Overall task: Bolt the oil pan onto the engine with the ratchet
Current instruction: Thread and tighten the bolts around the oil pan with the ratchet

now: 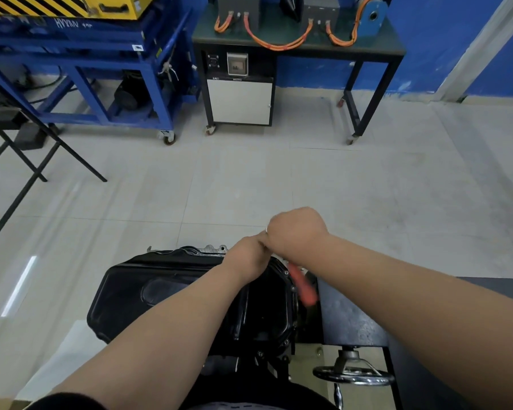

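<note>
Both hands met at the far right rim of the black oil pan [190, 297]: the right hand [296, 232] fisted, its contents hidden; the left hand [246, 258] closed beside it (orange ratchet handle [301, 287] blurred below). Bare tiled floor [249, 184] lay open beyond.

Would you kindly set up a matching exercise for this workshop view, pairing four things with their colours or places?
Things:
1. glossy moulded oil pan
2. blurred ratchet handle
3. thick looping cables on the far bench
4. chrome handwheel

Descriptions:
A. orange, by black boxes against the blue wall
B. black, under the left hand
C. red-orange, below the right hand
D. bottom right, beside the dark stand

Pairs: 1-B, 2-C, 3-A, 4-D. Both hands meet at the pan's far right rim; the blur hides the exact grip.
</note>
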Available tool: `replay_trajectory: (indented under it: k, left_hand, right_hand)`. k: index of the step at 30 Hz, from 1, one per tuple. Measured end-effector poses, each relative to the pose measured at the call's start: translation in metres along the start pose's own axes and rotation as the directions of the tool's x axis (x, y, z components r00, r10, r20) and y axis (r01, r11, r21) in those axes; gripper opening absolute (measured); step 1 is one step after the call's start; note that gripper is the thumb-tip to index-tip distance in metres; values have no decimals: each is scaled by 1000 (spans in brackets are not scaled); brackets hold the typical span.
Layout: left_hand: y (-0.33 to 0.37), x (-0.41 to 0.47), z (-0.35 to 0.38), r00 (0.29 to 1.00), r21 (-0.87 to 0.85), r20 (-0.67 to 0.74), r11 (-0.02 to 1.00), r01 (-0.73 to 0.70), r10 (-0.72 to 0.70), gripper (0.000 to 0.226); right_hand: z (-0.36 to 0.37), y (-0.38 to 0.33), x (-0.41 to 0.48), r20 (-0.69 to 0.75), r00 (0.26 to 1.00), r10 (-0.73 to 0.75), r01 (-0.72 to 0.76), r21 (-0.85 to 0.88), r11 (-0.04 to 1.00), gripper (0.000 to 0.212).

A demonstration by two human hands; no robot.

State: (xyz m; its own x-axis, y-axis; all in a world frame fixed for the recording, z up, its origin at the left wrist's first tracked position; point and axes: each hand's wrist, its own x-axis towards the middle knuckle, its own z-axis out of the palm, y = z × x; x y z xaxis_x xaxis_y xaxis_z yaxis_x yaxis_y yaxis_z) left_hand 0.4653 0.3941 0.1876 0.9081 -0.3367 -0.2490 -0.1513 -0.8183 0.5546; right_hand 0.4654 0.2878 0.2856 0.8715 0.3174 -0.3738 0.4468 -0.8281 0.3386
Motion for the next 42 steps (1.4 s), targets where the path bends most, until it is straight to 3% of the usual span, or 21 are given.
replay_trajectory:
  k: [2,5,6,8,10,11,12,14,15,17,19,21,23,24,28,30,33,36,38,42]
  left_hand:
    - [0,0,2,999,58,41,998,-20,18,26]
    - [0,-2,4,998,53,33,997,-55,54,25]
    - [0,-1,3,998,29,30,998,-54,53,27]
    - [-1,1,1,999,-2,39,999,-33,33,27]
    - [-5,0,1,997,23,73,999,-34,32,28]
    - [-7,-1,3,995,50,89,998,-42,37,30]
    - [-9,-3,4,995,74,93,996,-49,42,30]
    - [-10,-6,6,996,57,72,997,-52,47,33]
    - [-9,-5,6,997,31,59,999,-44,42,33]
    - [-4,-1,4,997,11,65,999,-30,29,27]
    - [-2,0,4,996,21,85,1000,-23,21,30]
    - [-5,-3,7,993,27,113,999,-18,15,30]
    - [-6,-5,9,992,31,118,999,-42,39,31]
    - [-6,-4,8,993,19,113,999,-35,33,31]
    - [-2,2,4,995,-10,101,1000,-6,7,33]
    - [-3,0,5,989,-41,147,999,25,-19,34]
    - [-4,0,1,992,-53,125,999,10,-3,30]
    - [-2,2,-6,990,-48,141,999,25,-18,21]
    - [-1,2,-5,980,-26,197,999,45,-39,20]
    - [0,1,-7,987,-5,159,1000,9,-8,29]
  right_hand:
    - [-1,-9,-3,100,994,50,-58,82,995,22]
    - [-6,10,-3,-114,982,-148,144,-46,988,22]
    - [-8,15,-3,-113,981,-156,145,-103,984,21]
    - [-6,6,-5,-35,999,-18,18,-5,1000,18]
    - [-3,-11,-6,86,995,41,-47,66,997,22]
    - [-2,-16,-6,80,996,27,-34,87,996,21]
    - [-1,-14,-6,5,999,-35,34,103,994,20]
    - [-2,-1,-5,-134,965,-226,224,-26,974,22]
    - [-3,3,-4,-112,971,-211,206,-58,977,22]
    - [-4,-6,-4,-20,1000,-16,16,25,1000,23]
    - [0,-19,-2,66,995,77,-84,108,991,33]
    - [0,-19,-1,25,1000,14,-17,104,994,27]
    - [2,-7,-2,-128,974,-187,186,-21,982,22]
    - [2,-2,-2,-133,974,-185,179,-59,982,22]
    - [8,-19,-3,60,988,139,-146,128,981,26]
    - [5,-21,-1,48,996,78,-83,126,988,28]
    - [-2,-2,-3,-93,991,-96,101,47,994,27]
    - [-3,-6,-8,58,997,51,-61,185,981,13]
    - [-5,-15,-11,110,992,68,-84,149,985,18]
    - [-3,-2,-8,-92,988,-122,117,-53,992,22]
